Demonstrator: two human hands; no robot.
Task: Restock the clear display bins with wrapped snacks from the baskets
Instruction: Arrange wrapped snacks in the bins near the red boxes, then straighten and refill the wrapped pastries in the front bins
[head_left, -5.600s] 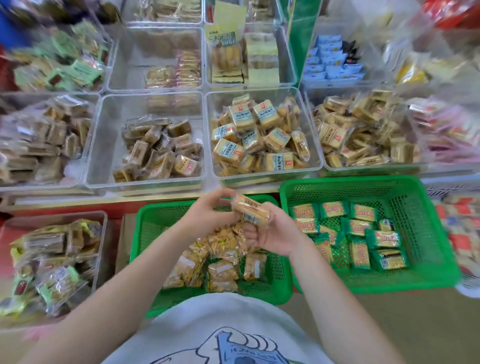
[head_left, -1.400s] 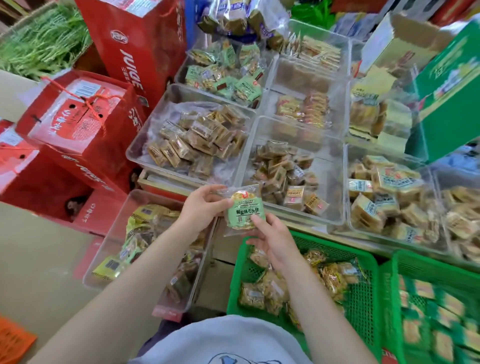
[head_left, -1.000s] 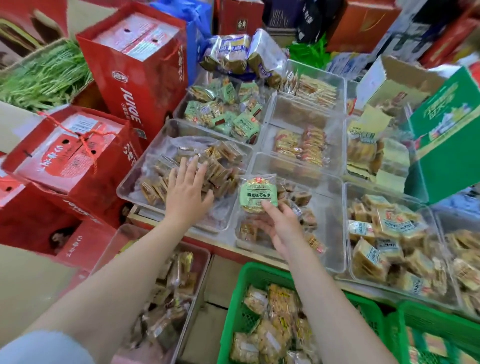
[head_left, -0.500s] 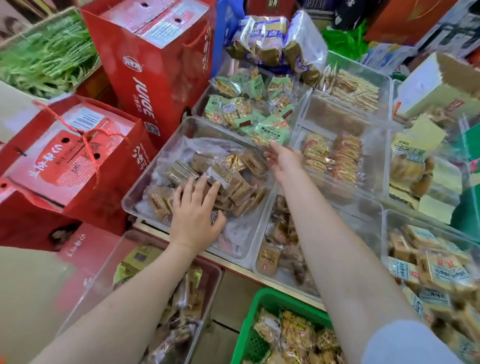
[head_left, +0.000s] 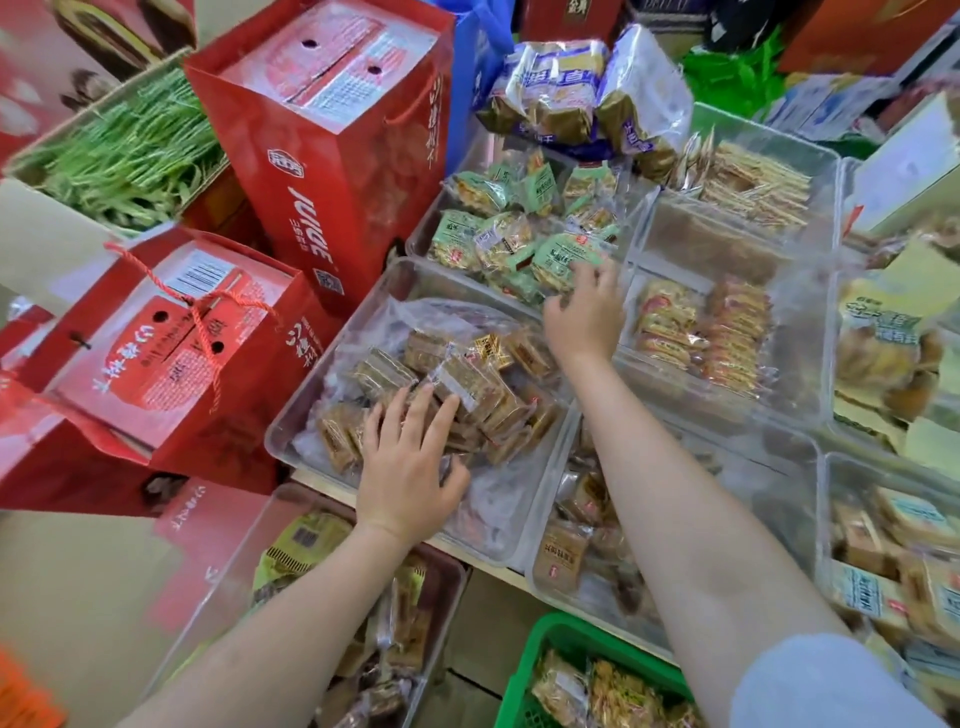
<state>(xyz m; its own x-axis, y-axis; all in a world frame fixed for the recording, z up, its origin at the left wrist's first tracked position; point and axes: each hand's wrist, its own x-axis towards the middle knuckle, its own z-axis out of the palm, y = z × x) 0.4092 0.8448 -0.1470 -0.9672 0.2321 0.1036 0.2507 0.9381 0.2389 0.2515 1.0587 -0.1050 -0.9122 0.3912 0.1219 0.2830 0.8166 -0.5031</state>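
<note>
My right hand (head_left: 584, 312) reaches to the far clear bin (head_left: 631, 228) of green-wrapped snacks. Its fingertips touch a green packet (head_left: 558, 260) lying on top of that pile. My left hand (head_left: 405, 462) rests with spread fingers on the brown wrapped snacks (head_left: 467, 384) in the nearer clear bin (head_left: 291, 415). A green basket (head_left: 524, 675) with yellow-brown wrapped snacks (head_left: 613, 691) shows at the bottom edge, partly under my right arm.
Red juice cartons (head_left: 332, 130) and a red gift box (head_left: 171, 338) stand close on the left. More clear bins hold orange packets (head_left: 701, 332), crackers (head_left: 748, 182) and boxed cakes (head_left: 893, 561). Another clear bin (head_left: 218, 587) stands low at the front left. Big snack bags (head_left: 571, 88) lie behind.
The right hand carried a green packet from above the basket to the far green-snack bin. The left hand let go of it and came down on the brown snacks.
</note>
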